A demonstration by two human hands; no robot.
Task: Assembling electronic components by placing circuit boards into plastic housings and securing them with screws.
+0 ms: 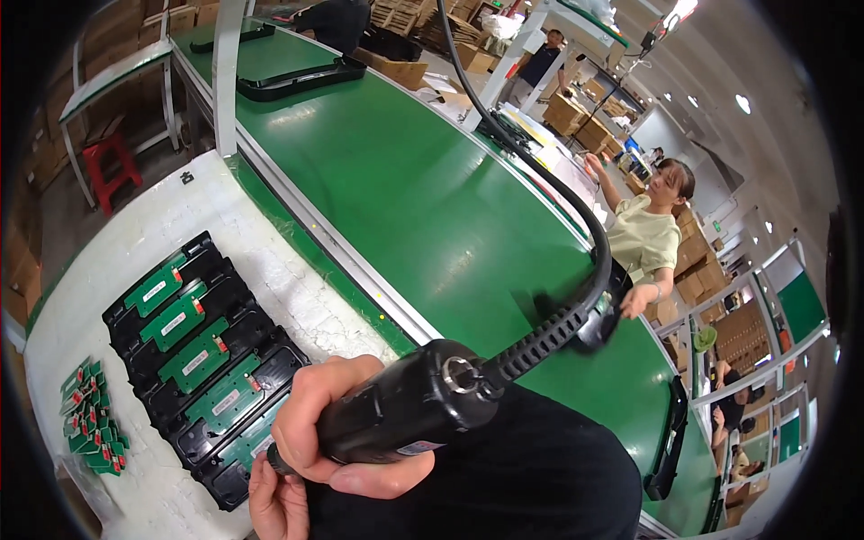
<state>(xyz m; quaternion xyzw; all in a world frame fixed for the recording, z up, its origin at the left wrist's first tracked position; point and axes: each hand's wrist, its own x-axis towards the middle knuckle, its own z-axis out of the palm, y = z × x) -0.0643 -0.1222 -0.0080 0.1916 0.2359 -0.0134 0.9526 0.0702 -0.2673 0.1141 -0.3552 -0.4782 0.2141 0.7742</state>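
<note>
My right hand (pixel 355 441) is wrapped around a black electric screwdriver (pixel 409 400), its cord running up and away from the rear end. The screwdriver's nose points down and left. Right at that nose, my left hand (pixel 277 506) has its fingers pinched together; whatever they hold is hidden. Beneath the tool lies a row of black plastic housings (pixel 256 337), side by side. Green circuit boards (pixel 193 362) with white labels and red parts sit in them. The nearest board is partly covered by my right hand.
A heap of small green boards (pixel 94 418) lies left on the white padded table (pixel 279 270). Beyond a metal rail runs a green conveyor belt (pixel 378 180) with black frames (pixel 301 79) on it. Across it, a co-worker (pixel 648 225) handles a black part. A red stool (pixel 110 171) stands far left.
</note>
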